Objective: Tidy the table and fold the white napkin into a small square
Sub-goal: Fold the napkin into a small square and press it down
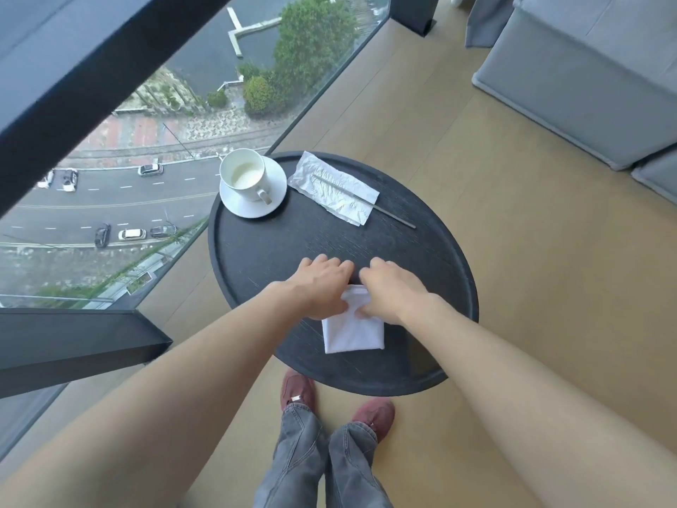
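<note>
The white napkin (353, 333) lies folded into a small rectangle on the near part of the round black table (278, 247), a little below the centre of the frame. Both hands rest on its far edge, palms down. The left hand (320, 287) covers the upper left corner and the right hand (390, 291) the upper right, fingers curled over the fold and pressing on the cloth; whether they pinch it or only press cannot be told. Toward the upper middle of the frame, at the table's far side, a white cup (243, 174) stands on a white saucer (252, 203). To its right lies an opened white wrapper (333, 190), with a thin grey stick (366, 201) across it, its end reaching onto the tabletop
</note>
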The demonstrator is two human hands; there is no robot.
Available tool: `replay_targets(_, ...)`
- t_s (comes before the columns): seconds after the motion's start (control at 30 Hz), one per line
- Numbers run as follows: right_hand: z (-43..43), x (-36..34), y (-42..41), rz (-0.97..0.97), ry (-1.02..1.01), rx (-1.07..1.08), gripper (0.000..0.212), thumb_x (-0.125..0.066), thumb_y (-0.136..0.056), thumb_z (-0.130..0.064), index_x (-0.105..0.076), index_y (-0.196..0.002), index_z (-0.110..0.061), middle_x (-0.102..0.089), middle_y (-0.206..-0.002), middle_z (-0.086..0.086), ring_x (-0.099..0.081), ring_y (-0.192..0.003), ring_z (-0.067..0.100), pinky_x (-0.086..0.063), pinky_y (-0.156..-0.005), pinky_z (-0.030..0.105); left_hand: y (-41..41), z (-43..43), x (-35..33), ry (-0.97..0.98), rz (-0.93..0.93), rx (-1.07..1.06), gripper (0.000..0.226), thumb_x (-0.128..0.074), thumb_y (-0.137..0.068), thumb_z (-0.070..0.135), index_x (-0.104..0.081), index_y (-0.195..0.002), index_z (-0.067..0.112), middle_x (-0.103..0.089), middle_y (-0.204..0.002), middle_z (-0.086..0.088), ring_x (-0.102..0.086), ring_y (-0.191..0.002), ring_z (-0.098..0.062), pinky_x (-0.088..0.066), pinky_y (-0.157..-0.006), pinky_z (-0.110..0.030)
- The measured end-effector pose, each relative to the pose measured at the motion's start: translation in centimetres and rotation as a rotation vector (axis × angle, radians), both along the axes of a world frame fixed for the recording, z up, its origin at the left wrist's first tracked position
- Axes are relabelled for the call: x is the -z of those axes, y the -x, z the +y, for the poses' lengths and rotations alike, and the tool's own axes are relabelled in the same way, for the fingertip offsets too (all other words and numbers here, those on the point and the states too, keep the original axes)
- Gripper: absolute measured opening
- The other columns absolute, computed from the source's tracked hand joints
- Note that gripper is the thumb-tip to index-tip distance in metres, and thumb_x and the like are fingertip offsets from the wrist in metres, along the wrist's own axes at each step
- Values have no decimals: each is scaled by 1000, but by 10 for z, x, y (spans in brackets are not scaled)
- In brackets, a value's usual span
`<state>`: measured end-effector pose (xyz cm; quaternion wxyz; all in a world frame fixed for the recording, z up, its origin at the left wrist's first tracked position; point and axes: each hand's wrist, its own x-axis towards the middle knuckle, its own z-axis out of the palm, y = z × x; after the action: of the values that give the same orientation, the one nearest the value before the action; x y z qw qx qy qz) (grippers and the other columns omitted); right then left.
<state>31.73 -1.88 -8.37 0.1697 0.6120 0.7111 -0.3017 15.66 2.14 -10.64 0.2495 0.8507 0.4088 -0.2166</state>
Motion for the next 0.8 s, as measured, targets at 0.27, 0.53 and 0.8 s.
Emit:
replay_targets(0.27, -17, -19, -17, 500, 57, 393, 11, -57, -99, -31, -49, -98, -23, -63, -90, 0, -58, -80, 22, -41, -64, 35, 36, 14, -37, 350, -295, -408, 21, -72, -89, 29, -54, -88, 18, -52, -88, 5, -52, -80, -18, -45, -68, -33)
replay_targets(0.53, -7, -9, 47, 716, -219, 1012, 14, -53, -101, -24, -43, -108, -30, -60, -94, -8, -58, -83, 10, -42, -65, 27, 54, 8, -36, 289, -807, -990, 31, -50, -105, 25, -39, -127, 43, -64, -92, 1, -58, -70, -2, -46, -66, -23)
replay_targets(0.8, 10, 17, 115, 583, -567, 1103, 19, -60, -93, -4, -57, -107, -17, -47, -115, -3, -50, -88, -1, -43, -80, 20, 82, 32, -10, 33, -632, -629, 23, -29, -86, 36, -48, -97, 42, -49, -108, 11, -54, -91, -2, -46, -73, -26)
